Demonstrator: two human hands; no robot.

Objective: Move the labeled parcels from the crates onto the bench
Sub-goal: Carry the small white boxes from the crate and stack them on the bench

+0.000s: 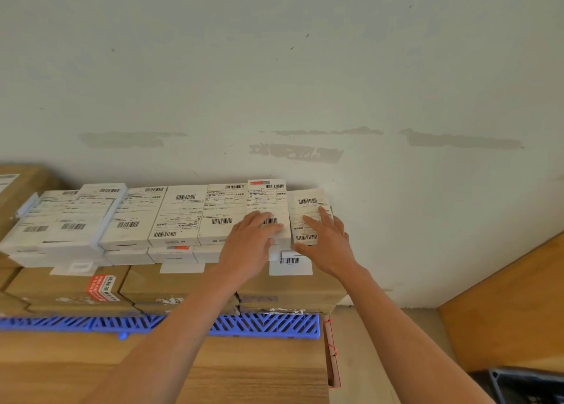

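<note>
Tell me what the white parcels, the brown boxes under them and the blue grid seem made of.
White parcels: likely matte paperboard with paper barcode labels; crisp edges. Brown boxes: corrugated cardboard, by the taped seams and torn tape. Blue grid: probably moulded plastic; uniform colour, slotted pattern.

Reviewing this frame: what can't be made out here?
- Label text on the parcels: too small and blurred in the head view.
- Parcels in the lower layer: mostly covered by the top row.
- Parcel under the left hand: its near part is hidden.
- Dark crate: cut off by the bottom right corner.
- Cardboard box: cut off by the left edge.
</note>
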